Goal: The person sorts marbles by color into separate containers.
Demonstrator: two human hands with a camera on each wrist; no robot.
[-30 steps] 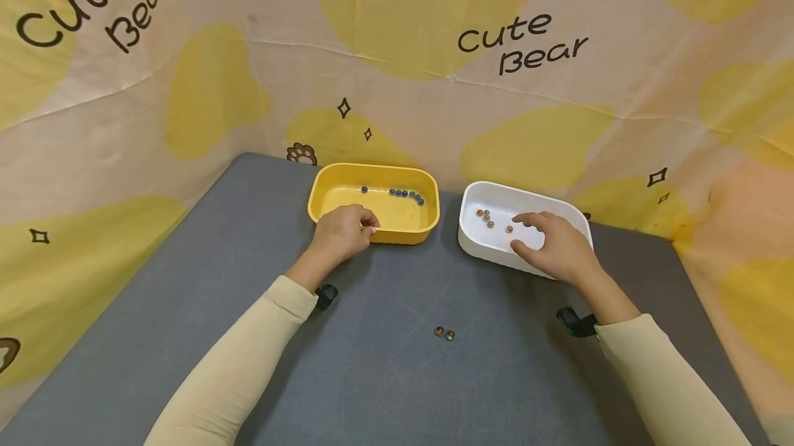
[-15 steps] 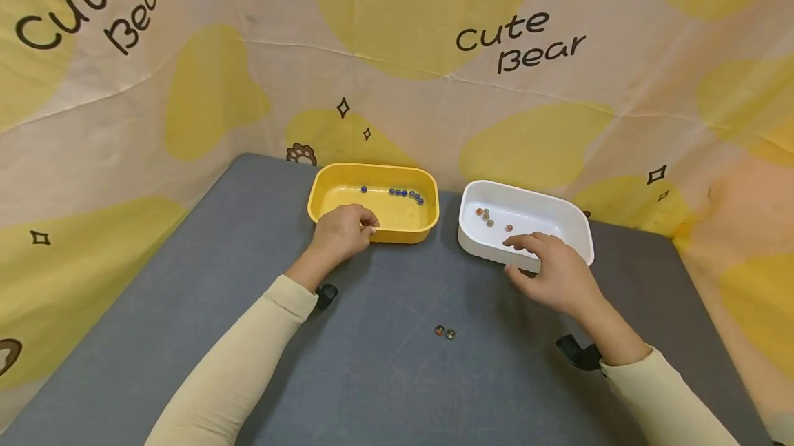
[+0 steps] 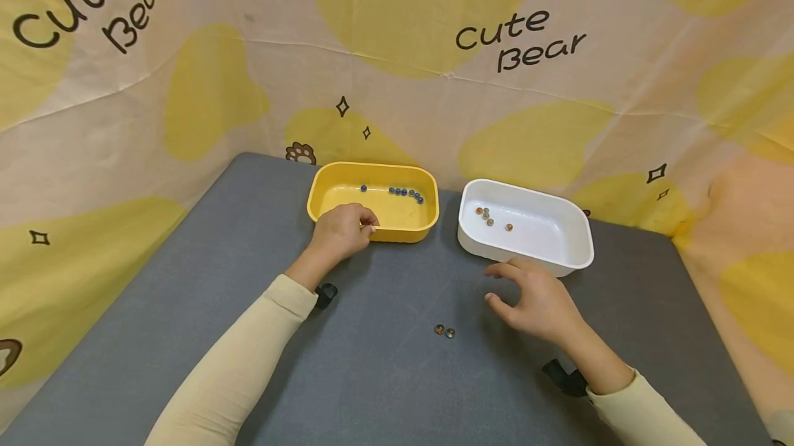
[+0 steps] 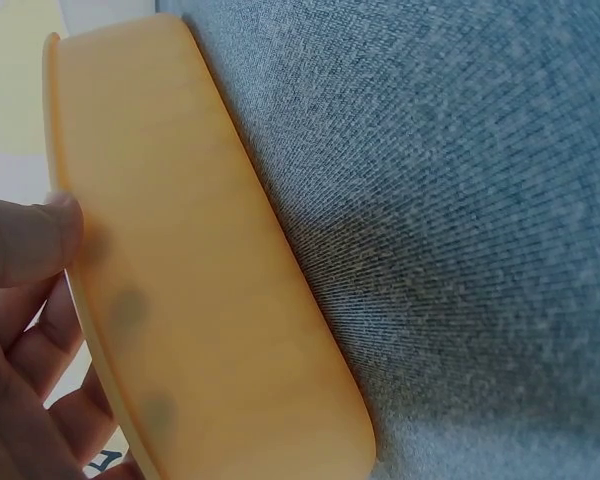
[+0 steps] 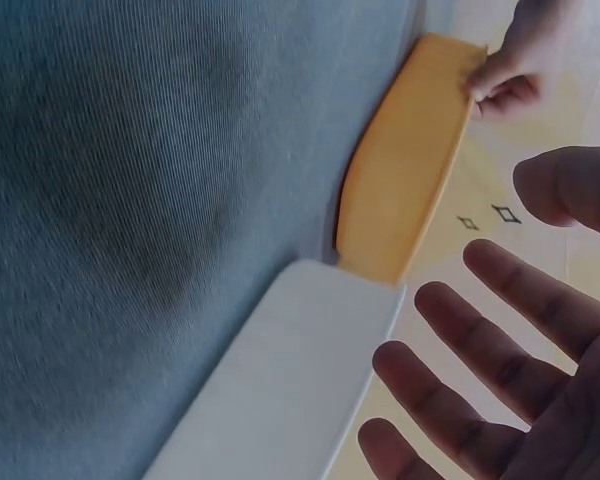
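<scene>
At the near rim of a yellow plastic bin (image 3: 404, 235) is my left hand (image 3: 338, 231). In the left wrist view its thumb (image 4: 35, 235) presses on the rim from outside, with curled fingers behind the wall, so it pinches the rim. Blue marbles (image 3: 404, 192) lie inside that bin. My right hand (image 3: 536, 298) hovers over the table just in front of a white plastic bin (image 3: 561, 242), fingers loosely spread and holding nothing. Several orange and clear marbles (image 3: 486, 216) are in the white bin. Two dark glass marbles (image 3: 444, 331) sit on the table left of my right hand.
A grey cloth-like surface (image 3: 372, 384) covers the table. Behind the bins hangs a yellow and cream printed curtain (image 3: 409, 108), which also runs down both sides. Black straps (image 3: 564, 378) are on both wrists.
My right hand has drawn back from above the white bin toward me and slightly left, fingers still spread. My left hand stays at the yellow bin's rim, and the marbles keep their places.
</scene>
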